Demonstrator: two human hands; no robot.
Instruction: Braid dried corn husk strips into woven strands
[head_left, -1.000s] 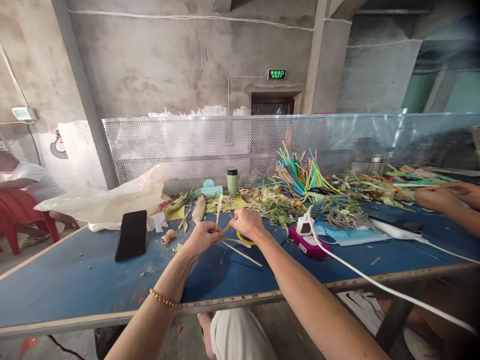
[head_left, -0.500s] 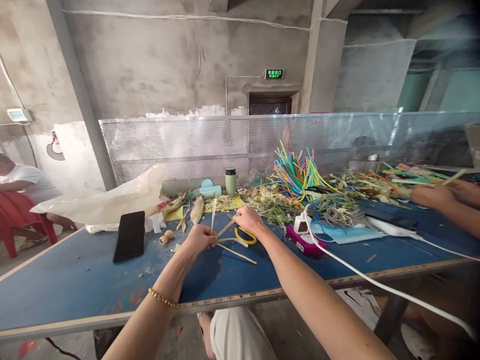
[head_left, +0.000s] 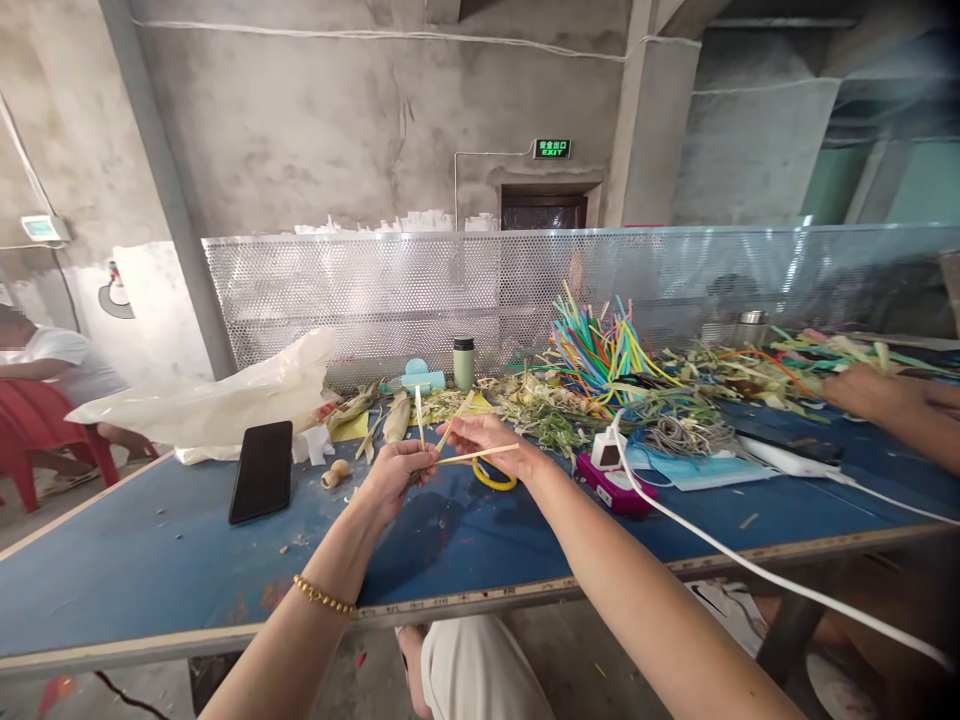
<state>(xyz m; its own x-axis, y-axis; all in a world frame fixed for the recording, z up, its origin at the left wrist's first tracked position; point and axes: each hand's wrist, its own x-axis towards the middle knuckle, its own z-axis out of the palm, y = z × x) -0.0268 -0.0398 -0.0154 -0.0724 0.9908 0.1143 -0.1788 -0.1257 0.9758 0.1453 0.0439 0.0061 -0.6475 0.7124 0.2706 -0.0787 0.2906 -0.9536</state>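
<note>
Head: left hand (head_left: 399, 472) pinches pale strips (head_left: 480, 455); right hand (head_left: 489, 436), pinching one, has drawn nearer it, narrowing the working gap

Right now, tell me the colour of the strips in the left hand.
The strips are pale straw yellow; the head view shows them.

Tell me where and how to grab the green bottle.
Probably grip the green bottle just below its black lid, from the near side: it stands upright and looks round, with a light-blue container at its left and plant scraps near its base.
</note>
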